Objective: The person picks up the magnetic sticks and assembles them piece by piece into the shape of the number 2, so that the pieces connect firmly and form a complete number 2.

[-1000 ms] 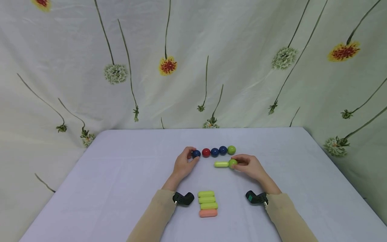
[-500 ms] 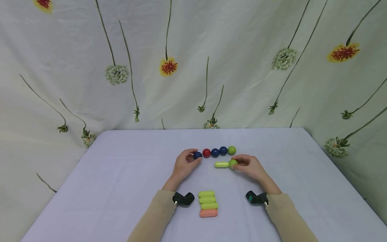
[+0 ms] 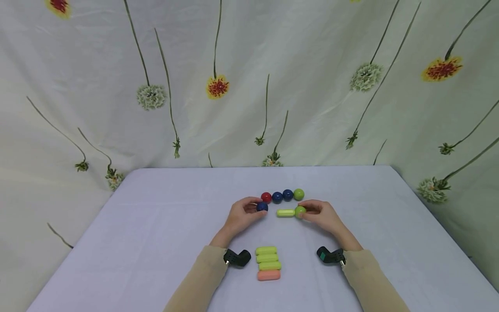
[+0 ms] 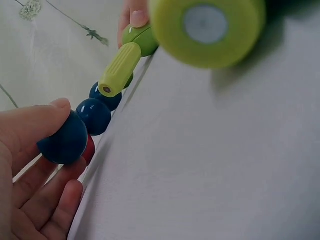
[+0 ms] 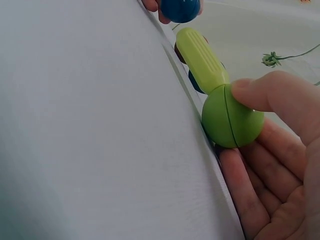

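Note:
My left hand [image 3: 242,216] pinches a dark blue ball [image 3: 262,207] between thumb and fingers, just in front of the red ball [image 3: 266,197]. In my right hand [image 3: 322,215] is a green ball [image 5: 232,117], pinched by thumb and fingers. A yellow-green rod [image 3: 286,213] extends leftward from that ball, joined end-on to it. The rod's free end, with a small metal disc in it, faces the blue ball across a short gap. Seen from the left wrist, the blue ball [image 4: 64,139] hides part of the red one.
Behind my hands a row holds the red ball, two blue balls [image 3: 277,197] and a green ball [image 3: 299,194]. Nearer me lie several yellow-green rods [image 3: 267,258] and an orange rod [image 3: 269,275], side by side on the white-covered table [image 3: 156,242]. A flowered cloth [image 3: 312,86] hangs behind.
My left hand has drawn the blue ball from the row's left end, forward and to the right, nearer the rod. The right hand, green ball and rod have stayed nearly still.

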{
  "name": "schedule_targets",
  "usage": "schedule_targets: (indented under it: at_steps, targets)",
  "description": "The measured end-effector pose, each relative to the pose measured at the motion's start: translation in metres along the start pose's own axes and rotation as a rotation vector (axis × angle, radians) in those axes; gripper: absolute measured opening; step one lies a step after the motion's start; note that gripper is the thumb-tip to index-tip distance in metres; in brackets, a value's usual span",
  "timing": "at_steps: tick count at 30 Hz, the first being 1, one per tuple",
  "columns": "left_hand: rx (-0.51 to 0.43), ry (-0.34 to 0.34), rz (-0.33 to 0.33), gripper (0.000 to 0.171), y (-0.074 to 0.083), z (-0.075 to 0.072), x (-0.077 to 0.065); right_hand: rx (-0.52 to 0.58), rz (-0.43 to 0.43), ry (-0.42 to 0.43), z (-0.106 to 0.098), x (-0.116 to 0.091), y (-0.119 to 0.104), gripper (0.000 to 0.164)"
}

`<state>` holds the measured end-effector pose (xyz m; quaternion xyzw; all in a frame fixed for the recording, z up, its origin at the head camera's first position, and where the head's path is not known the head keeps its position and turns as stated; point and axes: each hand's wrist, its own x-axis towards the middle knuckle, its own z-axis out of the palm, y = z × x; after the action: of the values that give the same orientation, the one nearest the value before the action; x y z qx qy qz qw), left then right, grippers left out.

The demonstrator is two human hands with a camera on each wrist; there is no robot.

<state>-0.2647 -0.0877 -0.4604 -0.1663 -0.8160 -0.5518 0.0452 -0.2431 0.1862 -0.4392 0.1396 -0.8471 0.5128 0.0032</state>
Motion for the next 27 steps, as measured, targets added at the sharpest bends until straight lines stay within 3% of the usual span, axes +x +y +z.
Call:
schedule_targets:
  at_steps: [7, 18, 27]
  targets:
    - [0.052, -0.029, 0.012, 0.038, 0.002, 0.001, -0.001, 0.001, 0.010, -0.005, -0.001, -0.007, -0.018, 0.032]
    - [0.079, -0.093, 0.037, 0.038, 0.004, 0.000, -0.003, -0.001, 0.009, -0.007, -0.001, -0.007, -0.019, 0.033]
    - [0.082, -0.115, 0.012, 0.040, 0.006, 0.000, -0.004, 0.005, 0.006, -0.016, -0.001, -0.008, -0.018, 0.033]
